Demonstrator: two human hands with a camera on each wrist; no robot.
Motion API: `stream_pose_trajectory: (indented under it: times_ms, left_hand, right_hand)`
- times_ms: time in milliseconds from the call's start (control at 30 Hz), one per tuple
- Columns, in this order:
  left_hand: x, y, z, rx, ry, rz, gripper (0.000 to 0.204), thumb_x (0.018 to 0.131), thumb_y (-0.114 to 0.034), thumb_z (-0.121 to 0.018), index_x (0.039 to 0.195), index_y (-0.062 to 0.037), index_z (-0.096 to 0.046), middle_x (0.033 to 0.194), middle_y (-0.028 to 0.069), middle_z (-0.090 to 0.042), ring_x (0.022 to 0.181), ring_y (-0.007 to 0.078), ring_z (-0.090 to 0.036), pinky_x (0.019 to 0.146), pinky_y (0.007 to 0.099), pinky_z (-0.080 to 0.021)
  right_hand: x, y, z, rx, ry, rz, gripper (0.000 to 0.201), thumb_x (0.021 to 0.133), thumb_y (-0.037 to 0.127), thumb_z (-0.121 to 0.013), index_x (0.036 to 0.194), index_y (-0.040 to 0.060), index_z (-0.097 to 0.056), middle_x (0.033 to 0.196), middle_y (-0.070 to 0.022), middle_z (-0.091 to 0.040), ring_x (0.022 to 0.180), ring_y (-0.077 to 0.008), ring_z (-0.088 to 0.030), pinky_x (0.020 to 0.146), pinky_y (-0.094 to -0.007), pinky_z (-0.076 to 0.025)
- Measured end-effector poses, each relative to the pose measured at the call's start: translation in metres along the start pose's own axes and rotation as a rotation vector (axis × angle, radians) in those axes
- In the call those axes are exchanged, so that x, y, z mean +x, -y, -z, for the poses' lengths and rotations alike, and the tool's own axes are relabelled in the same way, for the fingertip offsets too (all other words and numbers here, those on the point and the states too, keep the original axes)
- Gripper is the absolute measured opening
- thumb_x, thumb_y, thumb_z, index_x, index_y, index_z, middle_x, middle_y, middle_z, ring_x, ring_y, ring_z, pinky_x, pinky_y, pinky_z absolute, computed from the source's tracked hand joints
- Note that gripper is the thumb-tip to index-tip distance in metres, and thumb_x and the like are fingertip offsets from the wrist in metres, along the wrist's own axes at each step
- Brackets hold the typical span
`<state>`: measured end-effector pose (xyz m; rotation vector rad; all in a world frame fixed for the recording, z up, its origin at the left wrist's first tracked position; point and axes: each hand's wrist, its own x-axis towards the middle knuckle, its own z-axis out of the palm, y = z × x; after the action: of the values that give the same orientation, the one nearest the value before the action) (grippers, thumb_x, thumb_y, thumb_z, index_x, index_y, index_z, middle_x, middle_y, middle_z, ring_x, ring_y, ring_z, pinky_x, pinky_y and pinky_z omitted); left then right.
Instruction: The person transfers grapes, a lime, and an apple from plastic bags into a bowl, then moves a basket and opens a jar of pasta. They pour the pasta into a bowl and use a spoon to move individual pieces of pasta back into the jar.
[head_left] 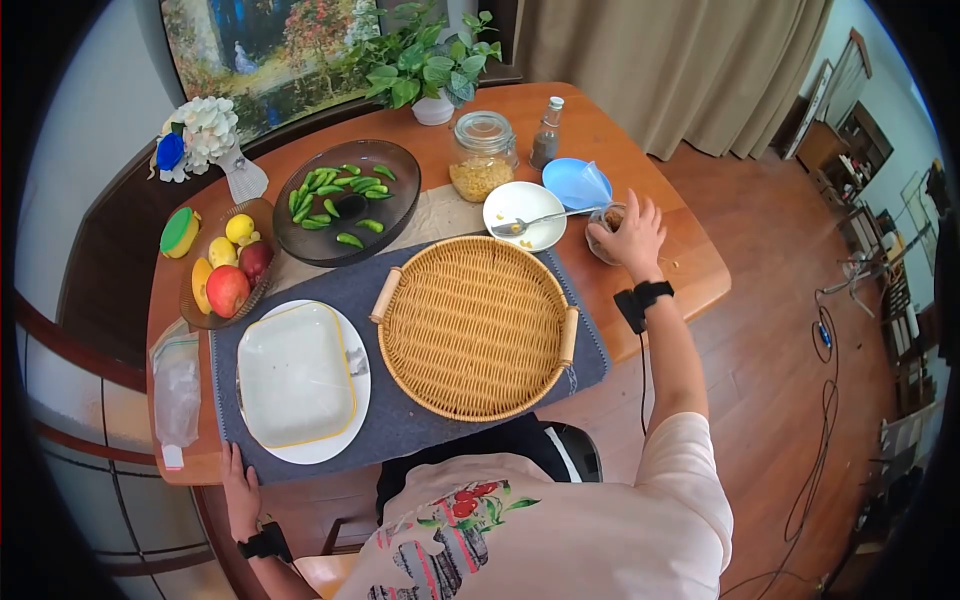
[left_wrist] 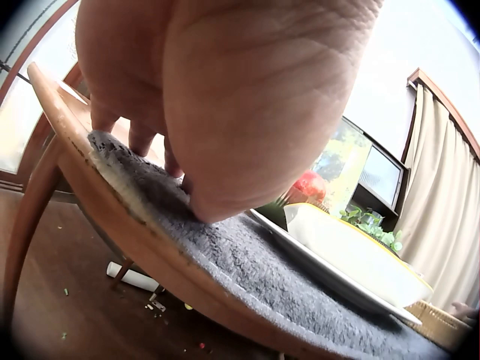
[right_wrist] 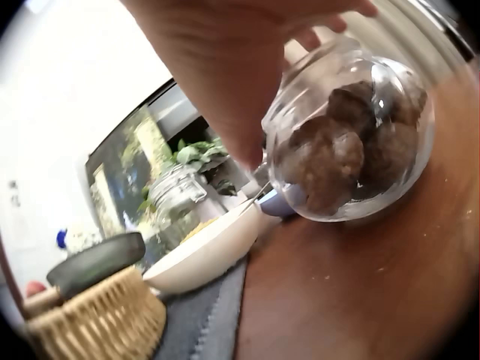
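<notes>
At the table's right side, my right hand (head_left: pixel 638 240) holds a small clear glass jar (right_wrist: pixel 351 196) from above, thumb on one side and fingers over the other. Dark brown, roundish lumps (right_wrist: pixel 322 161) fill much of it; their kind cannot be told. Close by are a blue plate (head_left: pixel 572 182) and a white bowl (head_left: pixel 540 236) with a fork (head_left: pixel 519 227) lying in it. My left hand (head_left: pixel 240 490) rests at the near left table edge on the grey mat (left_wrist: pixel 225 255), fingers extended. Near it, a square white dish (head_left: pixel 297 375) sits on a white oval plate (head_left: pixel 362 415).
A round wicker tray (head_left: pixel 475 330) occupies the mat's middle. Behind are a dark platter (head_left: pixel 310 250) of green peppers, a fruit bowl (head_left: pixel 205 318), a glass jar (head_left: pixel 484 160) of yellow bits, and a shaker bottle (head_left: pixel 546 135). A plastic bag (head_left: pixel 177 385) lies far left.
</notes>
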<state>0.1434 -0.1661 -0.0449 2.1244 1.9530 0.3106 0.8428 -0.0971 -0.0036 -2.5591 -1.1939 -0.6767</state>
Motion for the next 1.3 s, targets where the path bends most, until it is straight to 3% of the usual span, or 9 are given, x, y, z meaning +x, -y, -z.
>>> stream_pose_trajectory:
  times_ms: [133,200,233,367,900,967,1067,1167,1300]
  left_hand:
    - [0.001,-0.002,0.0,-0.015,-0.003,0.017,0.05,0.08,0.002,-0.046,0.129,0.0045,-0.035,0.138,0.0231,-0.026,0.128,0.0356,-0.026,0.106,0.0386,-0.021]
    - [0.001,-0.004,0.0,-0.008,-0.006,0.021,0.05,0.08,0.002,-0.046,0.129,0.0046,-0.035,0.138,0.0234,-0.027,0.128,0.0358,-0.026,0.106,0.0387,-0.021]
    - [0.002,-0.005,0.0,-0.004,-0.012,0.019,0.05,0.08,0.002,-0.046,0.129,0.0047,-0.035,0.138,0.0236,-0.027,0.128,0.0359,-0.027,0.106,0.0388,-0.022]
    - [0.001,-0.001,-0.006,0.009,-0.05,0.01,0.049,0.08,0.002,-0.046,0.128,0.005,-0.036,0.138,0.0237,-0.027,0.127,0.0361,-0.028,0.106,0.0389,-0.022]
    - [-0.003,-0.021,0.007,-0.1,-0.153,0.062,0.043,0.079,-0.002,-0.053,0.121,0.0048,-0.044,0.131,0.023,-0.038,0.122,0.0362,-0.036,0.103,0.0373,-0.028]
    - [-0.006,-0.017,0.008,-0.152,-0.38,0.024,0.025,0.081,-0.003,-0.052,0.104,0.0063,-0.054,0.11,0.0237,-0.053,0.102,0.0366,-0.051,0.088,0.0389,-0.041]
    - [-0.011,-0.014,0.02,-0.162,-0.391,0.21,0.013,0.083,-0.006,-0.051,0.078,0.0063,-0.052,0.077,0.0206,-0.055,0.075,0.0349,-0.053,0.068,0.0408,-0.042]
    - [0.0,-0.011,0.023,-0.135,-0.687,0.089,0.023,0.086,-0.007,-0.049,0.066,0.0035,-0.043,0.061,0.0176,-0.045,0.059,0.0337,-0.046,0.055,0.0414,-0.036]
    - [0.019,-0.014,0.039,-0.199,-0.742,0.059,0.021,0.088,-0.008,-0.045,0.069,0.0014,-0.045,0.06,0.0164,-0.046,0.053,0.0351,-0.047,0.05,0.0392,-0.036]
  right_hand:
    - [-0.01,0.02,0.038,0.119,-0.394,0.378,0.059,0.064,0.027,-0.071,0.116,0.0086,-0.05,0.113,-0.0175,-0.051,0.1,-0.0332,-0.053,0.079,-0.0402,-0.045]
    - [-0.015,0.026,0.023,0.56,0.083,0.558,0.021,0.07,0.016,-0.065,0.086,0.0044,-0.059,0.091,-0.0136,-0.058,0.086,-0.03,-0.056,0.07,-0.0395,-0.046]
    - [-0.018,0.033,0.023,0.61,0.055,0.641,0.011,0.071,0.012,-0.062,0.07,0.0024,-0.057,0.074,-0.0118,-0.057,0.073,-0.0292,-0.056,0.065,-0.0387,-0.046]
    - [-0.017,0.048,0.004,0.585,0.138,0.813,0.012,0.07,0.015,-0.063,0.069,0.004,-0.058,0.072,-0.011,-0.058,0.075,-0.0285,-0.058,0.067,-0.0391,-0.048]
    - [-0.015,0.046,0.016,0.635,0.065,0.696,0.011,0.068,0.007,-0.065,0.065,0.0024,-0.055,0.072,-0.0121,-0.056,0.071,-0.0313,-0.056,0.064,-0.0393,-0.046]
    - [-0.022,0.041,0.028,0.655,0.058,0.701,0.012,0.069,0.007,-0.065,0.066,0.0019,-0.055,0.07,-0.0128,-0.055,0.068,-0.0316,-0.055,0.061,-0.0393,-0.045]
    - [-0.037,0.03,0.047,0.612,0.069,0.676,0.015,0.07,0.006,-0.065,0.064,0.001,-0.053,0.064,-0.0142,-0.053,0.062,-0.0326,-0.053,0.055,-0.0397,-0.042]
    - [-0.054,0.024,0.058,0.577,-0.003,0.623,0.021,0.072,0.004,-0.064,0.06,0.0009,-0.047,0.058,-0.0144,-0.048,0.054,-0.0317,-0.049,0.05,-0.0391,-0.037]
    - [-0.071,0.024,0.072,0.784,-0.197,0.499,0.029,0.076,-0.002,-0.059,0.059,0.0007,-0.035,0.052,-0.0099,-0.033,0.045,-0.0208,-0.031,0.044,-0.0325,-0.028]
